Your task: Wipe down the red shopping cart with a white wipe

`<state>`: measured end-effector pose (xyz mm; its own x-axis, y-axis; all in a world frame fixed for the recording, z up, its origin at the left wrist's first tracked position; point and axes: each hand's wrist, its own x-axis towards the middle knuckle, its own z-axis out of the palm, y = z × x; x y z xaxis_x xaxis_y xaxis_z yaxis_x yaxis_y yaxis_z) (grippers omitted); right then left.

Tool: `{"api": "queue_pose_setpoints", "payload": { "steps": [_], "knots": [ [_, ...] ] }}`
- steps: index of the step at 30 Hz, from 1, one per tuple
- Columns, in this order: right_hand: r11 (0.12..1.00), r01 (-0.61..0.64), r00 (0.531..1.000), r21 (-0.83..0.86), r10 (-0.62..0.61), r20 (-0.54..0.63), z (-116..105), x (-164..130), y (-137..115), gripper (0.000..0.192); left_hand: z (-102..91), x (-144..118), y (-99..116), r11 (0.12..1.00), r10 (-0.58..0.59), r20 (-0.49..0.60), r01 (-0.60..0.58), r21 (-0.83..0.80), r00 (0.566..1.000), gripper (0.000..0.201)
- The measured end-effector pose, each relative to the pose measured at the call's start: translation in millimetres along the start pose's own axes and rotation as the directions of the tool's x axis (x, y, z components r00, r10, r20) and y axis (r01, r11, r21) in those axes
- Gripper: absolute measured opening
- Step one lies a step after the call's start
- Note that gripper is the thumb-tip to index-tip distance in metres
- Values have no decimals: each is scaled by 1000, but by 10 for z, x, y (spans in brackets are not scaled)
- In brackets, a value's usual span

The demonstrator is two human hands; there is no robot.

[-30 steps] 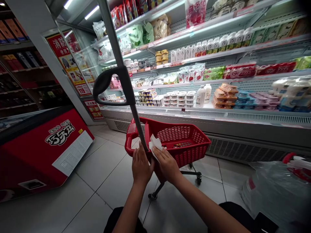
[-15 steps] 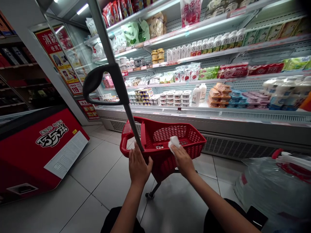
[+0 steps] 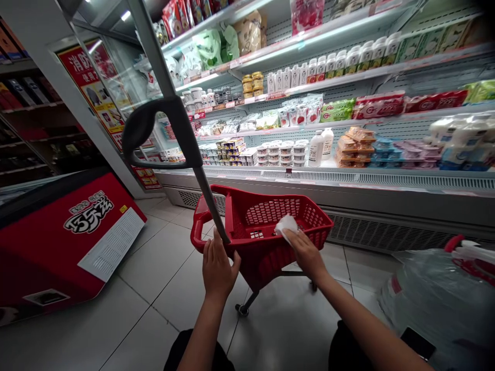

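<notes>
The left hand (image 3: 217,268) grips the red plastic shopping basket (image 3: 309,220) (on wheels); the right hand (image 3: 305,251) presses a white crumpled wipe (image 3: 286,224) on its near rim, far side looks unwiped

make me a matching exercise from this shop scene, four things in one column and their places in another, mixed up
Things:
1. left hand
2. white cloth
3. black pull handle
4. red freezer

Places:
A. high on the grey pole, above the basket
B. on the floor at the left
C. at the near end of the red basket, by the foot of the pole
D. on the basket's right rim, under the right hand

Pairs: 1-C, 2-D, 3-A, 4-B
</notes>
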<state>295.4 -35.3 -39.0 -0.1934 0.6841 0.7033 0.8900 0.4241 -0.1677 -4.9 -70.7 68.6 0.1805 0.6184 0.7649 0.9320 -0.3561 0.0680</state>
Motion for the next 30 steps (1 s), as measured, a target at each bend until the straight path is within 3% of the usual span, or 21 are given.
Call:
{"api": "queue_pose_setpoints", "payload": {
  "steps": [4,8,10,13,19,22,25,30],
  "knots": [
    [985,-85,996,-153,89,19,-125,-214,666,72,11,16,3,1000,-15,-3,15,-3,1000,91],
    [970,-150,988,-191,154,3,-194,-314,929,75,22,26,7,1000,-21,3,21,1,1000,92],
    [964,-193,981,-182,192,-23,-181,-340,881,77,30,27,23,1000,-30,4,30,-4,1000,92],
    [969,-208,978,-132,204,-46,-142,-318,554,82,40,33,66,999,-52,-7,52,-7,999,93],
    [996,4,999,92,-8,50,-113,34,-527,85,63,53,107,998,-60,-21,60,-7,998,93],
    [988,47,997,150,-54,48,-115,217,-790,83,77,41,76,999,-48,-15,48,-9,999,93],
    [985,73,996,155,-79,36,-89,287,-711,78,82,13,24,1000,24,-24,-23,5,999,91],
    [998,10,999,58,-12,35,-65,158,-105,64,59,24,-90,993,111,42,-112,28,993,85]
  ]
}}
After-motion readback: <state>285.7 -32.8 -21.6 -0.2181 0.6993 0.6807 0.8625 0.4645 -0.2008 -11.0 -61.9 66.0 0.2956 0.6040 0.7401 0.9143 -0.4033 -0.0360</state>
